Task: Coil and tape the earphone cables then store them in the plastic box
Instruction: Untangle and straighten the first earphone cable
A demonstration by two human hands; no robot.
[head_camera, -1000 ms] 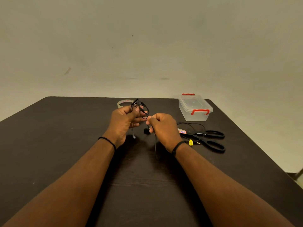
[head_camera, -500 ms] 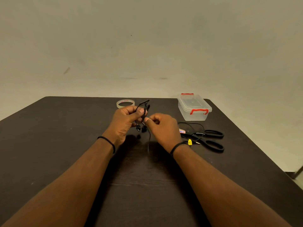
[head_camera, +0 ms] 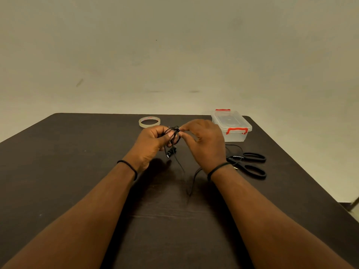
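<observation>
Head view: hands (head_camera: 180, 140) raised earphone cable (head_camera: 174, 133) higher.

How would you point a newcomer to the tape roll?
Start at the dark table and go to its far edge, left of the clear box with red clips. The tape roll lies flat there, just beyond the left hand. It is the only ring: translucent, with red print inside.

One head-worn camera looks forward and down, close over the table (head_camera: 77, 171).
</observation>
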